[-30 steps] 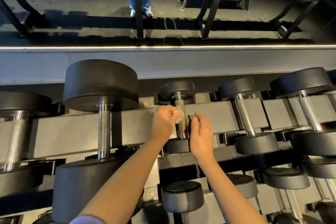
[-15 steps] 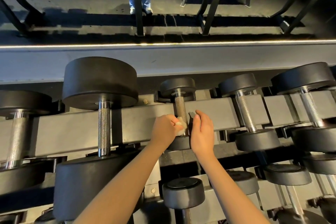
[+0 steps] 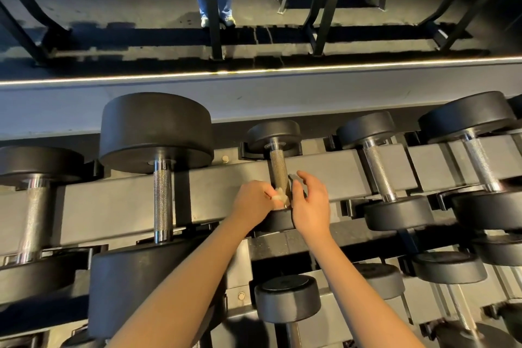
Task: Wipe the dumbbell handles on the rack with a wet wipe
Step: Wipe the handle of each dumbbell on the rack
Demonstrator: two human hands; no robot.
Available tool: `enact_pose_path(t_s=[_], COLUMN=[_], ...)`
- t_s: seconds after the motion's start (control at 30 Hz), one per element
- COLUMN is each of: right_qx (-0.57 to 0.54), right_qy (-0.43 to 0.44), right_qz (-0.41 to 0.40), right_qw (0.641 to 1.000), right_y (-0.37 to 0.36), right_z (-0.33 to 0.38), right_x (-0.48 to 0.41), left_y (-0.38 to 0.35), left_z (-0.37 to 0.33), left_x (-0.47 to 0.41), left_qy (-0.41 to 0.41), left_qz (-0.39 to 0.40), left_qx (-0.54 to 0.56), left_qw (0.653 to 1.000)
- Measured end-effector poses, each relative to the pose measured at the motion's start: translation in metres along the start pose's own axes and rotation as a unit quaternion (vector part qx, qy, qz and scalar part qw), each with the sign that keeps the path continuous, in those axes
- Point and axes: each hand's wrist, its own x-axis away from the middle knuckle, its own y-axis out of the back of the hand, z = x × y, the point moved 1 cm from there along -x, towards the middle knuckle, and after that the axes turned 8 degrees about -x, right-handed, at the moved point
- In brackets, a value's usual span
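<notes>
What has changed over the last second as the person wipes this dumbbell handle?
The left hand, gripping the wipe, slid it along the handle toward the near end, leaving more bare handle above it. The right hand stayed beside the handle, its fingers spread a little more. Nothing was let go, and the dumbbells lie unmoved on the rack.

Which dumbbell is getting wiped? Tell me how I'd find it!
Look along the upper row of the rack to the biggest dumbbell. Just right of it sits a small dumbbell. It has the row's smallest ends, and only its handle has the left hand holding a wet wipe against it.
</notes>
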Motion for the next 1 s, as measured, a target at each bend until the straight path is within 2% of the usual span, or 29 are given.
enact_pose_path(t_s=[0.13, 0.23, 0.33, 0.43, 0.47, 0.53, 0.6, 0.67, 0.73, 0.83, 1.0], right_qx=[-0.004, -0.119, -0.184, -0.160, -0.147, -0.087, 0.006, 0.062, 0.066, 0.065, 0.049], right_qy=[0.034, 0.005, -0.040, -0.036, -0.027, -0.006, 0.022, 0.035, 0.020, 0.002, 0.004], right_qz=[0.051, 0.107, 0.102, 0.074, 0.057, 0.019, 0.019, 0.055, 0.077, 0.099, 0.056], right_qw=[0.998, 0.987, 0.977, 0.984, 0.987, 0.996, 1.000, 0.996, 0.995, 0.993, 0.997], right_y=[0.001, 0.008, 0.016, 0.018, 0.017, 0.015, 0.010, 0.003, 0.003, 0.005, -0.006], right_z=[0.002, 0.013, 0.025, 0.031, 0.032, 0.032, 0.027, 0.018, 0.013, 0.010, 0.018], right_x=[0.000, -0.003, -0.019, -0.035, -0.039, -0.043, -0.040, -0.034, -0.030, -0.033, -0.050], left_y=[0.012, 0.019, 0.026, 0.036, 0.040, 0.048, 0.056, 0.062, 0.062, 0.062, 0.061], left_z=[-0.014, -0.026, -0.030, -0.032, -0.032, -0.031, -0.028, -0.022, -0.016, -0.011, -0.009], left_x=[0.006, 0.007, 0.002, -0.005, -0.006, -0.009, -0.015, -0.024, -0.030, -0.032, -0.033], left_qy=[-0.050, -0.086, -0.111, -0.132, -0.150, -0.179, -0.160, -0.128, -0.116, -0.108, -0.112], left_qz=[-0.069, -0.104, -0.101, -0.093, -0.111, -0.195, -0.252, -0.223, -0.174, -0.161, -0.169], left_qx=[0.021, 0.100, 0.101, 0.054, 0.029, -0.027, -0.067, -0.088, -0.087, -0.085, -0.082], left_qw=[0.996, 0.986, 0.983, 0.985, 0.982, 0.964, 0.952, 0.962, 0.974, 0.977, 0.976])
